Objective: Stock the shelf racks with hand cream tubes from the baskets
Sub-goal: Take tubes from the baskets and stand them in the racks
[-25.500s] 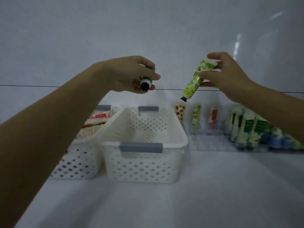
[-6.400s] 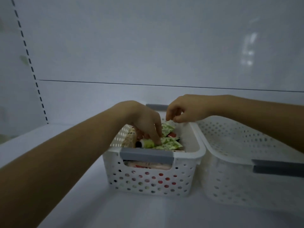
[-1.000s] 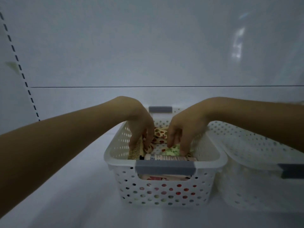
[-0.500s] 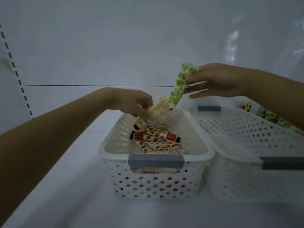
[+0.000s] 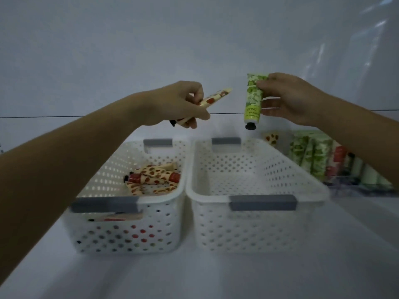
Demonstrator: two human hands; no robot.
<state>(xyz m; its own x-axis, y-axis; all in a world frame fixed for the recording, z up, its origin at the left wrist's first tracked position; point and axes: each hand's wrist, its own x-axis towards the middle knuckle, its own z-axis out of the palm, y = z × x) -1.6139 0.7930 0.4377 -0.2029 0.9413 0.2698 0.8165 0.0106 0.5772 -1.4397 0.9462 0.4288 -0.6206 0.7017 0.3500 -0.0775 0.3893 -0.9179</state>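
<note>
My left hand [image 5: 183, 104] pinches a cream tube with red strawberry print [image 5: 212, 99], held slanted above the left basket [image 5: 103, 205]. My right hand [image 5: 289, 99] holds a green leaf-print tube [image 5: 253, 100] upright, black cap down, above the back of the right basket [image 5: 262, 202]. Several strawberry-print tubes [image 5: 154, 178] lie in the left basket. The right basket holds nothing. At the far right, the shelf rack [image 5: 364, 187] carries rows of standing tubes [image 5: 313, 156], mostly green, partly hidden by my right forearm.
Both white perforated baskets with grey handles sit side by side on a white shelf [image 5: 194, 277]. One strawberry-print tube [image 5: 271, 139] stands just behind the right basket. A white back wall [image 5: 194, 39] closes the shelf.
Both hands have lifted out of the left basket, each with a tube. My right hand moved right with the green tube; the view shifted right, showing the rack.
</note>
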